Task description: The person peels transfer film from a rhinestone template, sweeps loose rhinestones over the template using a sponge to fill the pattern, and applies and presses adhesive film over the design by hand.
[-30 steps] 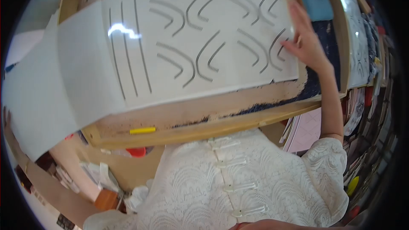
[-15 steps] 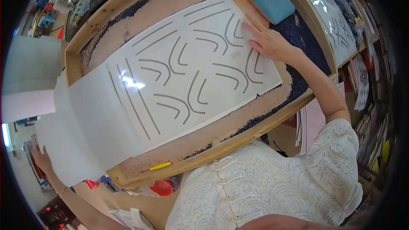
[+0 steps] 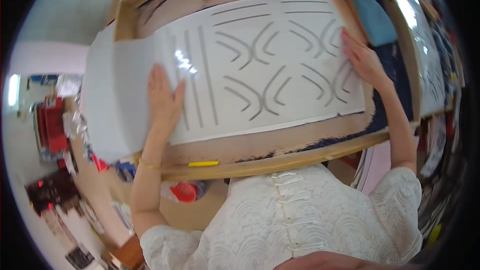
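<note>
A white sheet (image 3: pixel 272 87) printed with dark straight and curved double lines lies inside a wooden frame (image 3: pixel 295 156). Its left part is plain and hangs over the frame's left side. My left hand (image 3: pixel 165 97) rests flat on the sheet, fingers stretched and thumb apart, left of the long vertical lines. On the sheet's right edge lies my right hand (image 3: pixel 364 59), its fingers extended over the printed curves. Beneath the sheet, a pinkish surface with dark blue, ragged borders (image 3: pixel 395 77) shows around the edges.
A folded blue cloth (image 3: pixel 367 10) lies in the frame's far right corner. Along the near rail is a yellow stick (image 3: pixel 203 163). Below the frame sits a red bowl (image 3: pixel 184 192). A glossy patterned panel (image 3: pixel 429 65) stands beyond the right rail.
My left hand has come from beyond the sheet's far left end onto the sheet. My right hand stays at the right edge. The view has turned and shifted left.
</note>
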A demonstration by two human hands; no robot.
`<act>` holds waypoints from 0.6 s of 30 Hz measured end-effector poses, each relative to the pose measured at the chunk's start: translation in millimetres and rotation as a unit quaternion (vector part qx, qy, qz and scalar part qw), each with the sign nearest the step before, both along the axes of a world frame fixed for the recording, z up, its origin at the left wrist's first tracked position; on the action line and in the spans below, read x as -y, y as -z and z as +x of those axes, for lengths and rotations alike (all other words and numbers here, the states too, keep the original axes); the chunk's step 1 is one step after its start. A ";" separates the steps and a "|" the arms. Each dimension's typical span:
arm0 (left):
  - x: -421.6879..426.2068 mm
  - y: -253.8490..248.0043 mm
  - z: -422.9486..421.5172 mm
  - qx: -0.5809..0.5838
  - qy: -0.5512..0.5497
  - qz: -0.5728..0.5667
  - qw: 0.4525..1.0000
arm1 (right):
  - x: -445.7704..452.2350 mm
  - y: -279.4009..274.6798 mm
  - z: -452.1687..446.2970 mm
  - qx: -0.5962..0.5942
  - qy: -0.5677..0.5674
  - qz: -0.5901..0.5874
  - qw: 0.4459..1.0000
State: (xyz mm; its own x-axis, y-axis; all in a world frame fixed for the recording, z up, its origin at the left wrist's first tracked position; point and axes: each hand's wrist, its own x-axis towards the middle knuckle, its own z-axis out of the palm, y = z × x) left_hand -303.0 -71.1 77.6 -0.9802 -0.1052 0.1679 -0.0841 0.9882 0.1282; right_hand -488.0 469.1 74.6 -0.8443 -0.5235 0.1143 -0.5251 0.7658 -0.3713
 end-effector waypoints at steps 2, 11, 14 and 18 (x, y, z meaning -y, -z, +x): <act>7.2 -4.3 1.7 0.008 0.002 0.026 1.000 | 6.5 -8.9 1.8 0.018 0.006 0.009 1.000; 46.7 -7.3 10.1 0.035 0.024 0.020 0.999 | 9.1 -12.2 0.6 0.038 0.015 0.045 0.998; 51.1 -9.2 12.3 0.054 0.021 0.024 0.998 | 12.7 -13.9 -0.9 -0.042 -0.016 0.035 0.998; 40.5 -20.2 -8.6 0.076 -0.019 0.070 0.994 | 51.6 -38.7 -21.6 -0.024 0.067 0.141 0.987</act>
State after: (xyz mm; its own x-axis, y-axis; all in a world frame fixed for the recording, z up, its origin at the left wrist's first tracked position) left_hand -311.6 -111.6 97.8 -0.9879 -0.1548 -0.0018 -0.1504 0.9570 0.2479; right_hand -509.7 417.6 113.3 -0.9052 -0.4244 0.0216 -0.4241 0.8988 -0.1109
